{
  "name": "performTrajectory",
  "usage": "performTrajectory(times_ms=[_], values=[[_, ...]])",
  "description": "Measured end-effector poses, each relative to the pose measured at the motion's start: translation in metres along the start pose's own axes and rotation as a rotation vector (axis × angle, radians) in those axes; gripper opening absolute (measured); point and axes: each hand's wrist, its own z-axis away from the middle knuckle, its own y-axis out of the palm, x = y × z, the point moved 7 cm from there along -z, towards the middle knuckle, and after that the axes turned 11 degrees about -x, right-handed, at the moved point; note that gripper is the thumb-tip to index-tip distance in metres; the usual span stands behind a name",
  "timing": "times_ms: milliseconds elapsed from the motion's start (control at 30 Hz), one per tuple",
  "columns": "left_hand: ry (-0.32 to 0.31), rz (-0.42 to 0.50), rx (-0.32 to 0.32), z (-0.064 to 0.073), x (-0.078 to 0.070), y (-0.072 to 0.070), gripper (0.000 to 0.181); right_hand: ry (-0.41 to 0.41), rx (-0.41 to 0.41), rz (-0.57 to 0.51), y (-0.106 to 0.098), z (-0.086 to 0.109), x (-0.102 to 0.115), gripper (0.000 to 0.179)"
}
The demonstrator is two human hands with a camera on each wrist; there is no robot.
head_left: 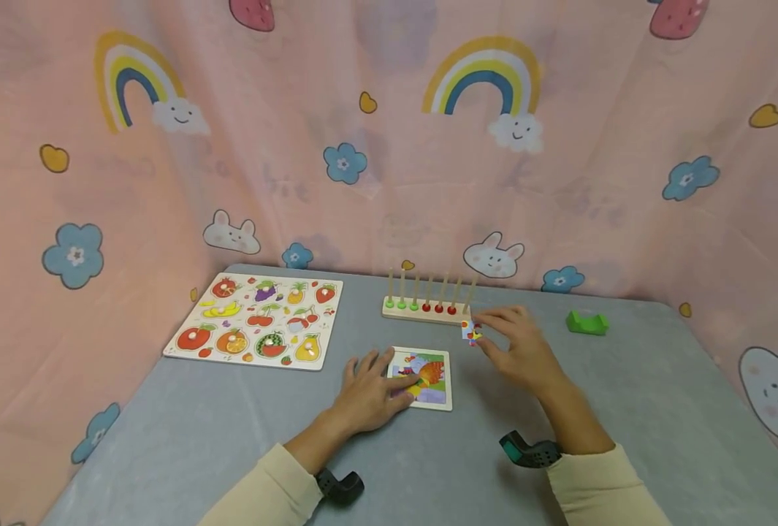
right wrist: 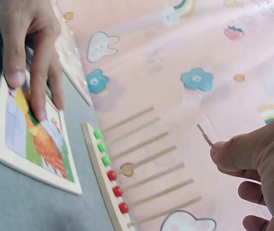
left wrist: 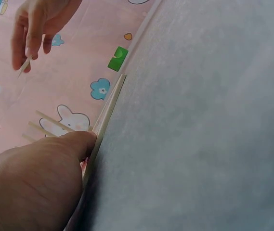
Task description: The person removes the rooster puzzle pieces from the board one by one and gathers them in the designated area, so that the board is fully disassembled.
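Note:
My right hand [head_left: 516,351] pinches a small, brightly coloured jigsaw puzzle piece [head_left: 470,332] between thumb and fingertips, raised over the table. In the right wrist view the puzzle piece [right wrist: 204,135] shows edge-on at the thumb tip. My left hand [head_left: 370,398] rests with spread fingers on a framed picture puzzle [head_left: 434,371] lying flat. Its fingers cover part of the picture, which has an orange bird-like figure and a pale wooden border. In the left wrist view that puzzle [left wrist: 109,109] appears only from its edge, partly behind the left hand.
Behind the puzzle stands a wooden peg rack [head_left: 421,314] with green and red beads on upright pegs. At the left lies a fruit puzzle board [head_left: 277,303]. A green notched block [head_left: 587,323] sits at the right. A pink patterned curtain [head_left: 389,212] closes off the table's back.

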Motion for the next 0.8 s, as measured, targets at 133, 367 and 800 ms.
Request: performTrajectory(times_ms=[133, 367, 800], values=[[0.001, 0.008, 0.002, 0.001, 0.000, 0.001, 0.038, 0.022, -0.033, 0.013, -0.013, 0.003, -0.011, 0.040], [0.003, 0.018, -0.007, 0.001, -0.001, 0.000, 0.039, 0.044, -0.082, 0.024, -0.028, 0.009, -0.032, 0.040], [0.006, 0.028, -0.013, 0.000, -0.002, -0.002, 0.038, 0.113, -0.081, -0.003, -0.018, 0.036, -0.078, 0.036]])
